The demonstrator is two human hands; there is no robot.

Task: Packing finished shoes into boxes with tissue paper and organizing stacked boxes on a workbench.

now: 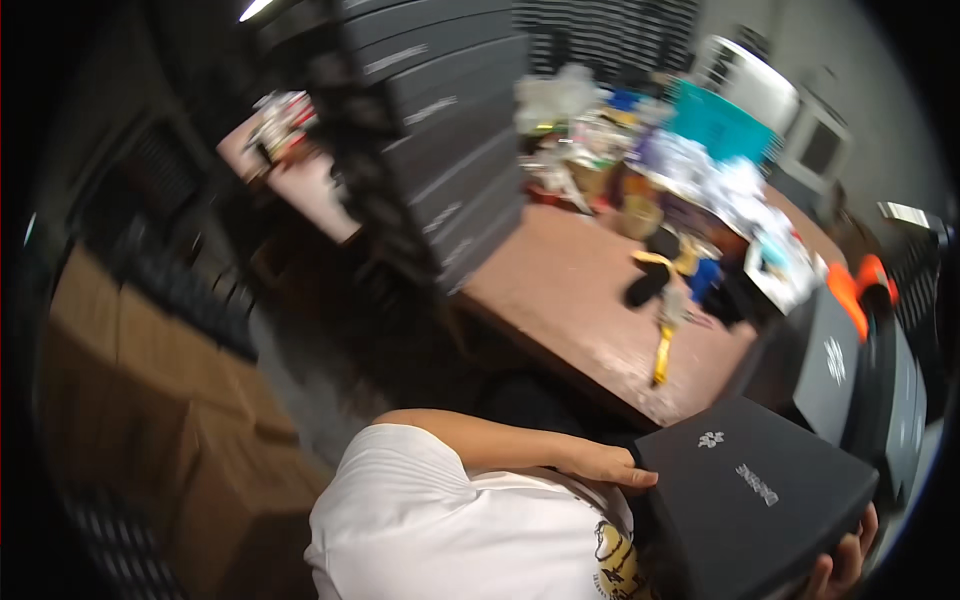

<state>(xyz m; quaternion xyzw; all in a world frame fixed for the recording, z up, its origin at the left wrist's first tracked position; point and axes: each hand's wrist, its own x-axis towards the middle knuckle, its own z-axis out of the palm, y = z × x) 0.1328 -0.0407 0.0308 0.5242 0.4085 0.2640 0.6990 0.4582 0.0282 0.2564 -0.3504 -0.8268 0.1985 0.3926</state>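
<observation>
Black box (pixel 750 490): left hand (pixel 605 465) flat against its near-left edge, right hand (pixel 845 565) gripping its far corner; worktop (pixel 570 290) beyond.

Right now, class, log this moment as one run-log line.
left hand: on edge of dark grey box | right hand: grips box's lower corner | box: held against white shirt | behind: cluttered brown table

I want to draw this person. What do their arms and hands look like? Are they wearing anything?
The left arm is bare: no long sleeve, watch or bracelet shows. It comes out beside a white T-shirt with a yellow and black print. The left hand has no glove or ring in view. Of the right hand only bare fingertips show, blurred.
</observation>
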